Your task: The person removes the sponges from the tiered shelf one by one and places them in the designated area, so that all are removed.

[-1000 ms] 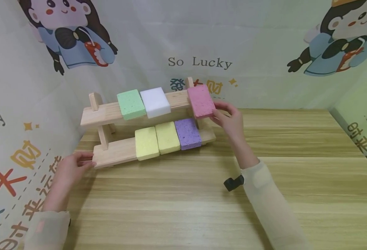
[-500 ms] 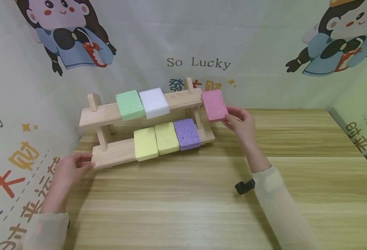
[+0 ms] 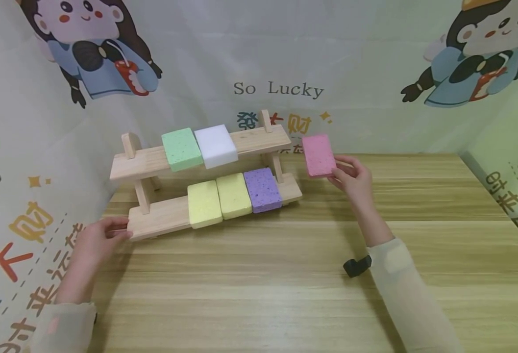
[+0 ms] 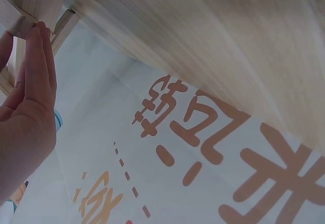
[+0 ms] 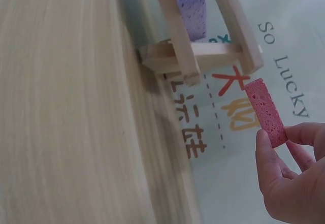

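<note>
My right hand (image 3: 353,181) pinches a pink sponge (image 3: 319,156) by its lower right corner, held in the air just right of a two-tier wooden rack (image 3: 157,215). Edge-on, the same pink sponge (image 5: 266,113) shows its pores in the right wrist view. With thumb and fingers my left hand (image 3: 102,240) grips the left end of the rack's lower board; the left wrist view shows this hand (image 4: 33,82) at the wood. On the upper board lie a green sponge (image 3: 181,148) and a white sponge (image 3: 216,146). Two yellow sponges (image 3: 204,205) and a purple sponge (image 3: 263,190) lie side by side below.
The rack stands at the back left of a wood-grain table (image 3: 259,284). A printed cloth backdrop (image 3: 197,49) rises behind the table and along both sides. A black strap piece (image 3: 357,267) sticks out from the right sleeve.
My right hand has carried the pink sponge rightward and slightly down, from over the upper board's right end to beyond the rack. My left hand keeps its grip on the lower board.
</note>
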`<action>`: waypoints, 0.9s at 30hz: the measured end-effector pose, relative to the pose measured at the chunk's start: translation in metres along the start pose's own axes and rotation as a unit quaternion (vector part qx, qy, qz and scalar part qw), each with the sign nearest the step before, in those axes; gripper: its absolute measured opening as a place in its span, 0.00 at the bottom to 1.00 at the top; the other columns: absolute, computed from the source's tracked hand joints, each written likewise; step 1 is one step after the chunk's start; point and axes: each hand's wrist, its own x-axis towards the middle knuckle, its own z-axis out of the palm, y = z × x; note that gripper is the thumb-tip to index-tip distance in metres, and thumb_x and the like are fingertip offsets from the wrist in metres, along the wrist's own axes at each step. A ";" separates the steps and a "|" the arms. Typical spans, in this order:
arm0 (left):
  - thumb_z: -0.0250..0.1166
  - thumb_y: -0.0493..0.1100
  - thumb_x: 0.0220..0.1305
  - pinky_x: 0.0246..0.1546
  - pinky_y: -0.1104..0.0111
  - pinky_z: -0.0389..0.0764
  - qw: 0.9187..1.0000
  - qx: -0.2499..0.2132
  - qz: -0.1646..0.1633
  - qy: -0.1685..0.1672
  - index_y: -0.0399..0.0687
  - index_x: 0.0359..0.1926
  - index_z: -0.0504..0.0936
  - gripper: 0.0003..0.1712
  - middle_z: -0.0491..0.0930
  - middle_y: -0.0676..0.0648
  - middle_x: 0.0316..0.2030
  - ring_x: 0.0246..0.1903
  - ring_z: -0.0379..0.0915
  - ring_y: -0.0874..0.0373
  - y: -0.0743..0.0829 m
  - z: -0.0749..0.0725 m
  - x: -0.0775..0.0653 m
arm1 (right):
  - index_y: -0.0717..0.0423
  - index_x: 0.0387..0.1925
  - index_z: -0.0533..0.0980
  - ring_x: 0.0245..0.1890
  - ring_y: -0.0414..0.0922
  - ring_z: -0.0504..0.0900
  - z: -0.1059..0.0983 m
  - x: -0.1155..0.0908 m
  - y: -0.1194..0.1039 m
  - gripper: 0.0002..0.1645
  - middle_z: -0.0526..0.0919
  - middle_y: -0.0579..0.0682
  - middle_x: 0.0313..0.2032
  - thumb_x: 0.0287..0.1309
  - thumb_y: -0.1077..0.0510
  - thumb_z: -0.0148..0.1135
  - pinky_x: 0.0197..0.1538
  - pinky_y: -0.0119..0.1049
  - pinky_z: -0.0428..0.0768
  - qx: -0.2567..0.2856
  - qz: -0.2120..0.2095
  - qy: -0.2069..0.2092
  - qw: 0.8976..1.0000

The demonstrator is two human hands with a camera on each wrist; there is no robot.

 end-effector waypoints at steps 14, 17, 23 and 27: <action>0.64 0.39 0.68 0.36 0.68 0.79 1.000 0.005 0.006 0.001 0.27 0.58 0.76 0.23 0.79 0.26 0.54 0.50 0.80 0.32 0.000 0.001 0.000 | 0.66 0.67 0.67 0.29 0.30 0.82 -0.023 0.009 0.015 0.28 0.78 0.45 0.38 0.67 0.70 0.56 0.41 0.24 0.83 -0.087 0.065 0.005 0.994; 0.64 0.40 0.68 0.39 0.62 0.81 1.000 0.003 0.003 0.000 0.27 0.58 0.75 0.24 0.79 0.26 0.54 0.50 0.79 0.32 0.002 0.000 0.000 | 0.67 0.68 0.66 0.27 0.30 0.81 -0.026 0.011 0.017 0.28 0.77 0.45 0.37 0.67 0.70 0.55 0.38 0.22 0.82 -0.098 0.082 0.005 0.992; 0.64 0.40 0.69 0.43 0.53 0.81 1.000 0.003 -0.005 -0.002 0.28 0.59 0.75 0.24 0.78 0.26 0.55 0.51 0.79 0.31 0.004 0.000 -0.001 | 0.67 0.70 0.63 0.27 0.29 0.81 -0.031 0.016 0.024 0.30 0.77 0.53 0.44 0.68 0.69 0.54 0.38 0.22 0.82 -0.126 0.110 0.002 0.986; 0.64 0.41 0.68 0.44 0.52 0.80 1.000 0.007 -0.008 -0.003 0.28 0.59 0.75 0.24 0.79 0.26 0.54 0.50 0.79 0.32 0.002 0.000 -0.001 | 0.66 0.71 0.62 0.28 0.27 0.80 -0.033 0.017 0.031 0.30 0.74 0.64 0.56 0.70 0.67 0.53 0.39 0.21 0.82 -0.153 0.113 -0.003 0.982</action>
